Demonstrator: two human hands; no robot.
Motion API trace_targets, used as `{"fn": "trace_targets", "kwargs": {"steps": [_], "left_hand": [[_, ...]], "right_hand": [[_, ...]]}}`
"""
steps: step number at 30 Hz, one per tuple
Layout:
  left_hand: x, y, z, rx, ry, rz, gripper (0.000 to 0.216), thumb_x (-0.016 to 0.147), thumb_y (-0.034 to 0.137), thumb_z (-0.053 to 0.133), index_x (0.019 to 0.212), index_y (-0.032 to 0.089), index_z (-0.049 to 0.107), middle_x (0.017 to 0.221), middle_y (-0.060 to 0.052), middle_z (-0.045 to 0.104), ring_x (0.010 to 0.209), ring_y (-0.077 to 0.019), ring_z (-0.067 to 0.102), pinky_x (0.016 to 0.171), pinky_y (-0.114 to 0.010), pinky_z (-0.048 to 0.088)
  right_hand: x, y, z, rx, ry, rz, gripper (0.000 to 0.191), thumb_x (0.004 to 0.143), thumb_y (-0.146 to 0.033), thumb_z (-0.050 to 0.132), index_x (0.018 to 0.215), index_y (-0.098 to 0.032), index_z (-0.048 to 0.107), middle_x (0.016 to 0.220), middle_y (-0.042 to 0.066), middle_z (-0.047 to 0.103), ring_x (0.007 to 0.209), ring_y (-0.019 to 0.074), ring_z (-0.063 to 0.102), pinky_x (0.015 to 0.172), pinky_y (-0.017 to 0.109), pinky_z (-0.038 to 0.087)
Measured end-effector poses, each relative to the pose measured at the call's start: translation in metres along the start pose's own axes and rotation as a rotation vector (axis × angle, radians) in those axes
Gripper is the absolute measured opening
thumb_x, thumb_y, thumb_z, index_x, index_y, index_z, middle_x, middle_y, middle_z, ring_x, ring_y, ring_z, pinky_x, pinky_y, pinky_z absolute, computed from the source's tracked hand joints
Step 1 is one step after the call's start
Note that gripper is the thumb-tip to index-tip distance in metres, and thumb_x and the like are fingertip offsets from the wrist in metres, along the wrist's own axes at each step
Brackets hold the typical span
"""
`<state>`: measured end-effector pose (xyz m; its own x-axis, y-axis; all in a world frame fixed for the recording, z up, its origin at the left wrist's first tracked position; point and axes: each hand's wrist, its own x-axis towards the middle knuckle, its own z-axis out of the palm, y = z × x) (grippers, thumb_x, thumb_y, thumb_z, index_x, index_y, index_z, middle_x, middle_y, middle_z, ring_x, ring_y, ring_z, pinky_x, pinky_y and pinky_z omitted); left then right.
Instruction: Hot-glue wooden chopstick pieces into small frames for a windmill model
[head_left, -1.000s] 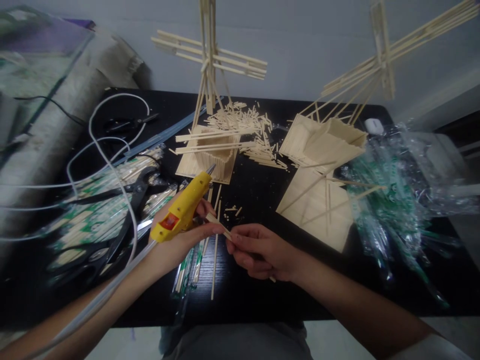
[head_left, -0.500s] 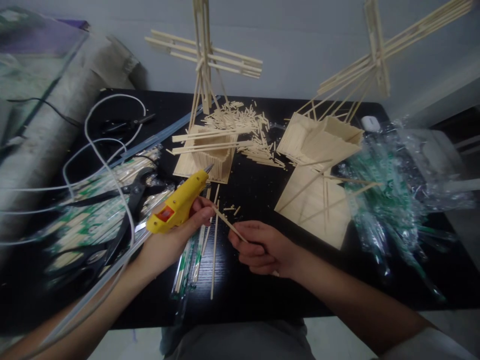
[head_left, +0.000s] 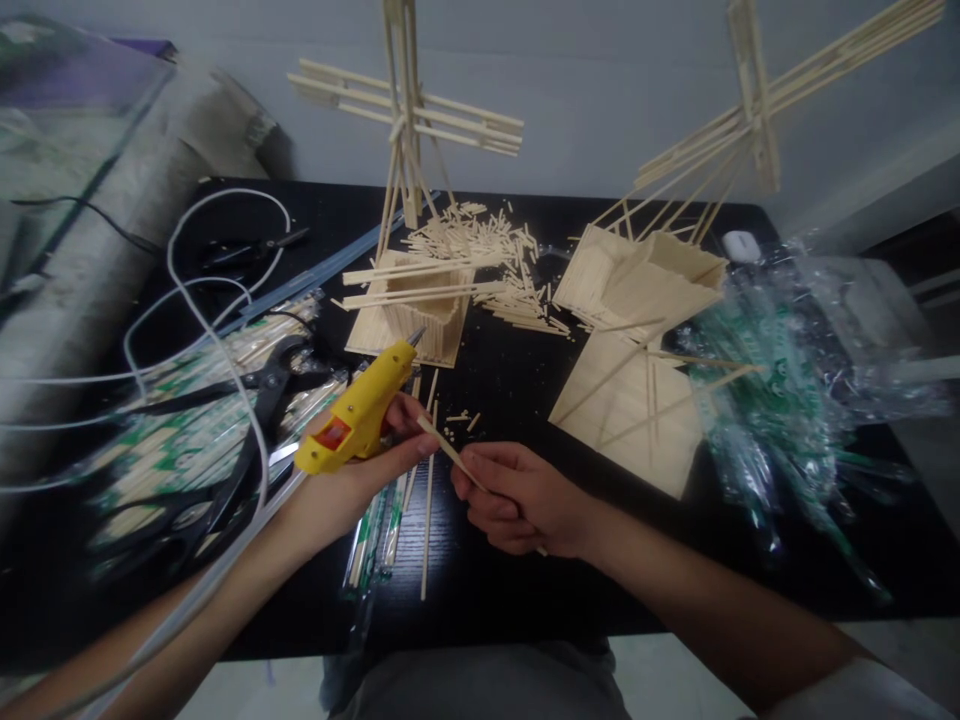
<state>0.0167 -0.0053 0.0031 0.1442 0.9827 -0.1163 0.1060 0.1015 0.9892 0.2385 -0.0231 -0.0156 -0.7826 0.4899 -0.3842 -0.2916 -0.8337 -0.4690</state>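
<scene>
My left hand [head_left: 352, 480] is wrapped round a yellow hot glue gun [head_left: 360, 408], its nozzle pointing up and away toward a small stick box [head_left: 409, 318]. A white cord [head_left: 225, 350] trails from the gun over my left forearm. My right hand [head_left: 525, 497] is closed on a thin bamboo stick [head_left: 444, 446], whose free end touches my left fingertips. Both hands hover above the black table [head_left: 480, 560], just over loose sticks [head_left: 427, 520] lying flat.
Two tall stick windmills [head_left: 409, 110] [head_left: 750, 110] stand at the back on stick bases [head_left: 637, 400]. A heap of cut stick ends [head_left: 487, 250] lies between them. Black pliers [head_left: 247, 390] and wrapped chopstick packs [head_left: 172, 430] are left; crumpled green wrappers [head_left: 780, 400] are right.
My hands drew apart a little and then closed in again; the stick's tip went from my left fingers, out, and back to them. The glue gun stayed in my left hand.
</scene>
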Motion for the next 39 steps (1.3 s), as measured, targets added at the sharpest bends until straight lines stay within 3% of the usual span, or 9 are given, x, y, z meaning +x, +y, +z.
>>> {"fn": "trace_targets", "kwargs": {"steps": [14, 21, 28, 31, 34, 37, 39], "left_hand": [[-0.001, -0.003, 0.002, -0.048, 0.037, 0.004, 0.029, 0.081, 0.027, 0.088, 0.080, 0.024, 0.059, 0.088, 0.001, 0.072, 0.082, -0.0164, 0.069, 0.077, -0.028, 0.060], [0.000, -0.006, 0.001, -0.019, 0.053, -0.016, 0.024, 0.087, 0.036, 0.086, 0.081, 0.023, 0.067, 0.090, -0.003, 0.074, 0.081, -0.0178, 0.068, 0.079, -0.031, 0.061], [-0.001, -0.010, 0.000, -0.003, 0.073, -0.036, 0.028, 0.077, 0.035, 0.094, 0.081, 0.022, 0.069, 0.095, -0.004, 0.077, 0.088, -0.0207, 0.073, 0.081, -0.034, 0.063], [-0.001, -0.010, -0.009, 0.099, 0.120, 0.043, 0.024, 0.086, 0.043, 0.089, 0.087, 0.023, 0.077, 0.096, -0.004, 0.078, 0.086, -0.0208, 0.073, 0.083, -0.034, 0.063], [-0.003, -0.011, -0.021, 0.148, 0.111, 0.106, 0.034, 0.093, 0.058, 0.082, 0.099, 0.024, 0.083, 0.093, -0.005, 0.079, 0.074, -0.0209, 0.072, 0.071, -0.035, 0.062], [-0.004, -0.014, -0.024, 0.211, 0.004, 0.190, 0.043, 0.096, 0.066, 0.075, 0.092, 0.024, 0.083, 0.077, -0.005, 0.076, 0.062, -0.0194, 0.068, 0.057, -0.032, 0.053], [-0.005, -0.015, -0.022, 0.319, -0.056, 0.287, 0.044, 0.096, 0.065, 0.075, 0.086, 0.023, 0.081, 0.073, -0.004, 0.073, 0.060, -0.0175, 0.066, 0.057, -0.030, 0.051]], "right_hand": [[0.000, 0.003, 0.003, -0.092, 0.064, -0.041, 0.047, 0.096, -0.063, 0.081, 0.090, -0.021, 0.061, 0.053, -0.014, 0.042, 0.038, 0.0048, 0.024, 0.034, 0.015, 0.021], [0.000, -0.001, 0.002, -0.012, 0.087, -0.033, 0.041, 0.095, -0.055, 0.082, 0.087, -0.020, 0.062, 0.052, -0.013, 0.044, 0.038, 0.0045, 0.023, 0.034, 0.015, 0.020], [0.000, 0.000, -0.001, 0.007, 0.072, -0.045, 0.035, 0.100, -0.050, 0.078, 0.090, -0.019, 0.064, 0.052, -0.012, 0.044, 0.038, 0.0054, 0.024, 0.036, 0.015, 0.020], [-0.001, -0.003, -0.004, 0.081, 0.025, -0.037, 0.035, 0.105, -0.049, 0.071, 0.089, -0.018, 0.066, 0.048, -0.013, 0.038, 0.038, 0.0065, 0.018, 0.035, 0.015, 0.021], [-0.002, -0.008, -0.007, 0.151, 0.009, -0.014, 0.040, 0.114, -0.049, 0.057, 0.088, -0.019, 0.065, 0.044, -0.013, 0.030, 0.040, 0.0081, 0.010, 0.034, 0.015, 0.019], [-0.003, -0.012, -0.008, 0.169, 0.042, 0.012, 0.045, 0.119, -0.049, 0.046, 0.088, -0.020, 0.062, 0.044, -0.013, 0.028, 0.041, 0.0093, 0.005, 0.034, 0.014, 0.018], [-0.003, -0.013, -0.008, 0.169, 0.048, 0.016, 0.048, 0.120, -0.049, 0.042, 0.087, -0.020, 0.060, 0.044, -0.013, 0.028, 0.041, 0.0095, 0.004, 0.034, 0.014, 0.017]]}}
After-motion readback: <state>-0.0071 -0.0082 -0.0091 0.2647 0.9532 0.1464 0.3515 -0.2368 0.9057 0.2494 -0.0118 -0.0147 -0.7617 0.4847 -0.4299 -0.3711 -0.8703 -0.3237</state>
